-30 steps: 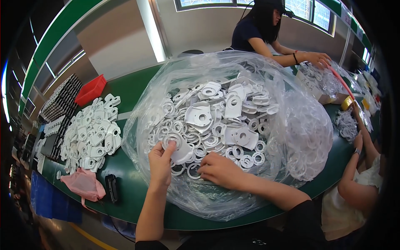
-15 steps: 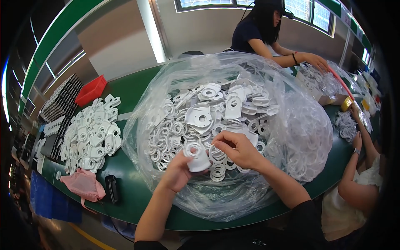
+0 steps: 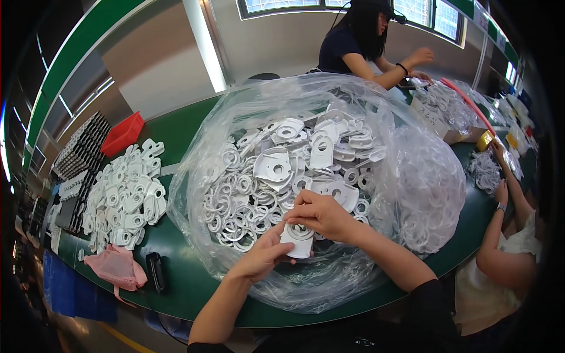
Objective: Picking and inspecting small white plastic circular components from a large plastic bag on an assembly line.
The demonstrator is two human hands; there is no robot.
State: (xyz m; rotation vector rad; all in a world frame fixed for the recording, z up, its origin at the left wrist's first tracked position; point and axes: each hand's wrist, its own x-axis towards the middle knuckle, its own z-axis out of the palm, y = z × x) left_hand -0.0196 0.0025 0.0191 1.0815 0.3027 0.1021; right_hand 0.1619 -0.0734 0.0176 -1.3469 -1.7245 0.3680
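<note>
My left hand (image 3: 263,257) grips a white plastic part (image 3: 301,249), rounded at its near end and with a ring-shaped opening at its far end. The thumb lies across its face. Over that ring end, my right hand (image 3: 325,217) is closed in a pinch, fingertips touching or almost touching the part; whatever sits between them is hidden. Just beyond both hands, a big clear plastic bag (image 3: 194,176) lies spread open, holding a heap of white rings (image 3: 238,235) and larger white plates with round holes (image 3: 273,167).
To the left lie a pile of similar white parts (image 3: 126,197), a red bin (image 3: 122,134), stacked dark trays (image 3: 82,144), a pink pouch (image 3: 116,267) and a black case (image 3: 155,272). Two co-workers sit at the green table (image 3: 176,126), one across (image 3: 353,50), one at right (image 3: 500,259).
My left hand has moved right with the white part, now turned ring end away. My right hand has come down onto its ring end. The co-worker across has lifted a hand.
</note>
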